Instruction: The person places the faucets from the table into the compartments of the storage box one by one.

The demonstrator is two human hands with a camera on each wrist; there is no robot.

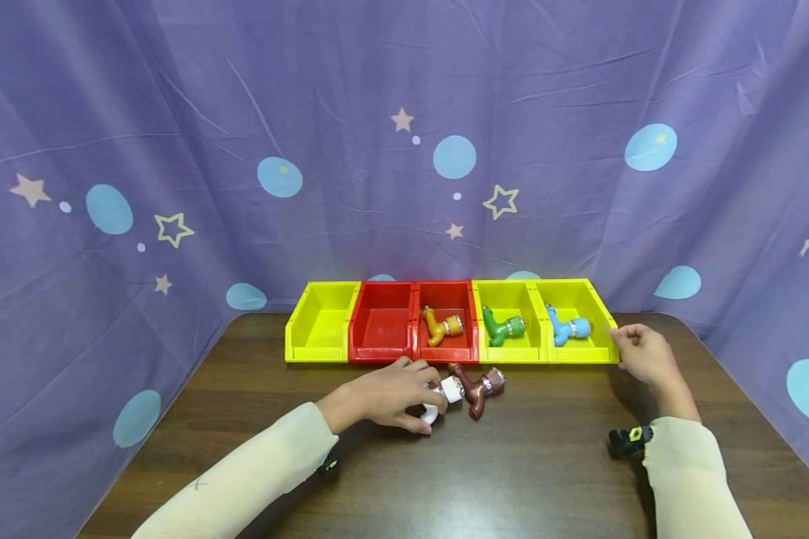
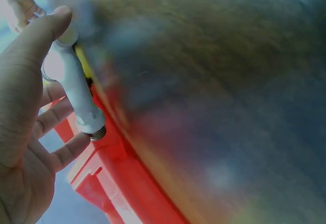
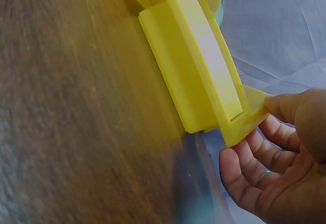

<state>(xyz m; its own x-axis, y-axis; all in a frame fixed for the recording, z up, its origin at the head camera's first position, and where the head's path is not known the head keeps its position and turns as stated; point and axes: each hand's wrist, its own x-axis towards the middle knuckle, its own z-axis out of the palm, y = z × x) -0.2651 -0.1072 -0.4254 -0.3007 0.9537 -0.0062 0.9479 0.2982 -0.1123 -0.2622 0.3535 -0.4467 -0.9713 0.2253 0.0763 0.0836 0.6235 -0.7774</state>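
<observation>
Left hand [image 1: 394, 391], part-curled, is gripping the white tap [image 1: 452, 389] beside the brown tap [image 1: 477, 392], right hand [image 1: 649, 361] is pinching the rightmost yellow bin [image 1: 583, 355], and I'm judging this the grasping step, seemingly calling for a steady lift

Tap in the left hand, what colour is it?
The tap is mostly white, best seen in the left wrist view.

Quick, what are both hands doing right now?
Left hand: holding the white tap.
Right hand: pinching the corner of the end yellow bin.
</observation>
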